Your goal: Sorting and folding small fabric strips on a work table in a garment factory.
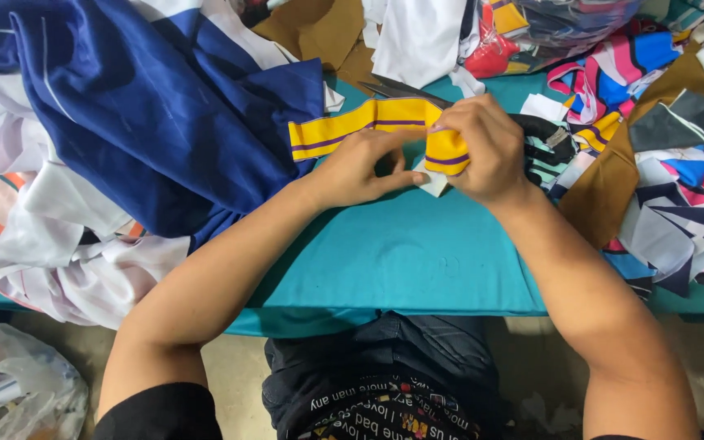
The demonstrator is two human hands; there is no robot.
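The yellow ribbed band point(352, 130) with purple stripes lies across the teal surface point(417, 253), its right end folded over; the right hand point(486, 151) pinches that fold, the left hand point(360, 167) pinches a white scrap point(433, 184) beneath; judging by this, aligning comes next, beside the blue garment point(148, 106)

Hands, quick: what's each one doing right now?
Left hand: closed, pinching the yellow band with purple stripes.
Right hand: closed on the same band's folded end.
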